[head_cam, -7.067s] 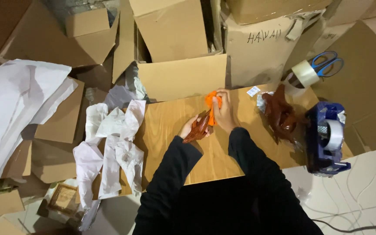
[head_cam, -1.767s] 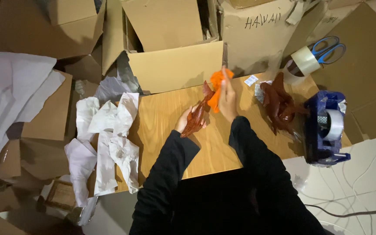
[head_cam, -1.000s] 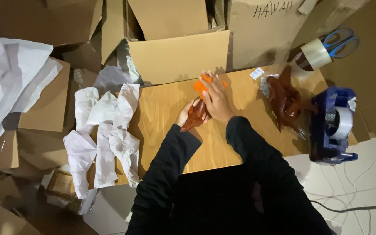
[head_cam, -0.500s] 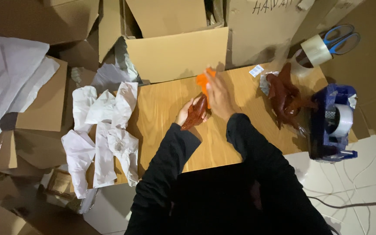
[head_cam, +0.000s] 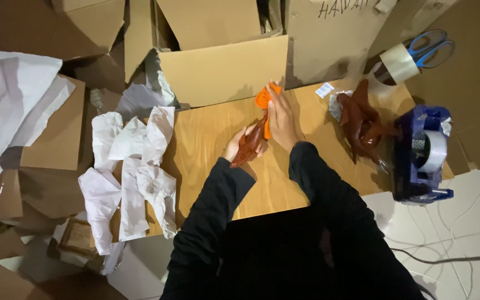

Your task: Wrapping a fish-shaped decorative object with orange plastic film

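Amid cardboard boxes, near the table's (head_cam: 206, 139) far edge, the left hand (head_cam: 235, 148) grips a brown figurine (head_cam: 249, 145) angled up-right toward the right hand (head_cam: 282, 118), which pinches orange cloth (head_cam: 263, 105) at its upper end.

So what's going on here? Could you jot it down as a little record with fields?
Setting: wooden board ringed by cardboard boxes
Left hand: holds a reddish-brown figure
Right hand: pinches orange material at the figure's top
Board's left side: crumpled white paper
Board's right side: second brown figure, blue tape dispenser
Farther back: tape roll, blue scissors
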